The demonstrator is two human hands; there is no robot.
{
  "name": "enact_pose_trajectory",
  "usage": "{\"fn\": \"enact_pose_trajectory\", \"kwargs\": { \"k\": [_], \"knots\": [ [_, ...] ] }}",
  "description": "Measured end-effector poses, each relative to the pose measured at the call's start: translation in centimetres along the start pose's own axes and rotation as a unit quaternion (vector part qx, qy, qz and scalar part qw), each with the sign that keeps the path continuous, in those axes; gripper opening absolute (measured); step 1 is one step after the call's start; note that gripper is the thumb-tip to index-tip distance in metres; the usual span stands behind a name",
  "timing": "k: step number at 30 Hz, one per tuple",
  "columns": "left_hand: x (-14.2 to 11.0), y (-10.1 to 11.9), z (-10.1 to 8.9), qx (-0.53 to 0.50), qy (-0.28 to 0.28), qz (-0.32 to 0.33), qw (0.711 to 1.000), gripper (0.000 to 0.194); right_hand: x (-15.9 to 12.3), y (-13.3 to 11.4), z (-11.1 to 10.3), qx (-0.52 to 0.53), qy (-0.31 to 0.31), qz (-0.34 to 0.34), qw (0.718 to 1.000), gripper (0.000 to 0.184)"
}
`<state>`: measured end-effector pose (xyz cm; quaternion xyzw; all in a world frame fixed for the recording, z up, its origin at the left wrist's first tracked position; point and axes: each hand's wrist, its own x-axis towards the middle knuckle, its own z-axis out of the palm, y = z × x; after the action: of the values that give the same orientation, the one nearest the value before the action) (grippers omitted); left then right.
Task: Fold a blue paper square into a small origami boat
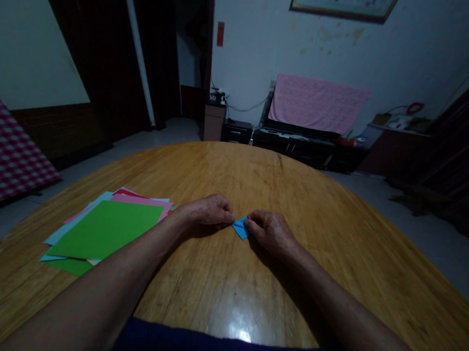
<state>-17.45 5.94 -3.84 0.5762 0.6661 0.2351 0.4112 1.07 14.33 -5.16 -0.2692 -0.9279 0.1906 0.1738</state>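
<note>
A small folded piece of blue paper [241, 229] lies at the middle of the table between my two hands. My left hand [214, 210] is closed, its thumb and fingertips pinching the paper's left corner. On the other side, my right hand [270, 229] has its thumb and fingers closed on the right part of the paper, covering that edge. One point of the paper faces toward me, and a fold line crosses its upper half.
A loose stack of coloured paper sheets [108, 230], green on top with pink, red and light blue beneath, lies beside my left forearm. The round wooden table [234, 175] fills the foreground. Beyond it, a pink cloth [317, 103] hangs over a screen-like shape on a black cabinet.
</note>
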Motion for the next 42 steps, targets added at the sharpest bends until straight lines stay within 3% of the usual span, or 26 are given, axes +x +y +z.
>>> {"fn": "enact_pose_trajectory", "kwargs": {
  "k": [7,19,27,42],
  "knots": [
    [0.1,0.3,0.3,0.014,0.000,-0.027,1.000,0.019,0.0,-0.1,-0.1,0.005,-0.003,0.016,1.000,0.016],
    [-0.3,1.5,0.9,0.097,0.051,-0.029,0.994,0.019,0.2,-0.1,0.1,0.010,0.009,0.024,1.000,0.018],
    [-0.1,1.5,1.1,0.194,0.072,0.006,0.978,0.024,0.3,0.6,0.5,0.019,0.040,-0.028,0.999,0.020],
    [-0.8,2.3,1.2,0.270,0.079,0.033,0.959,0.025,0.5,0.5,-1.0,-0.001,-0.063,-0.071,0.995,0.020]
  ]
}}
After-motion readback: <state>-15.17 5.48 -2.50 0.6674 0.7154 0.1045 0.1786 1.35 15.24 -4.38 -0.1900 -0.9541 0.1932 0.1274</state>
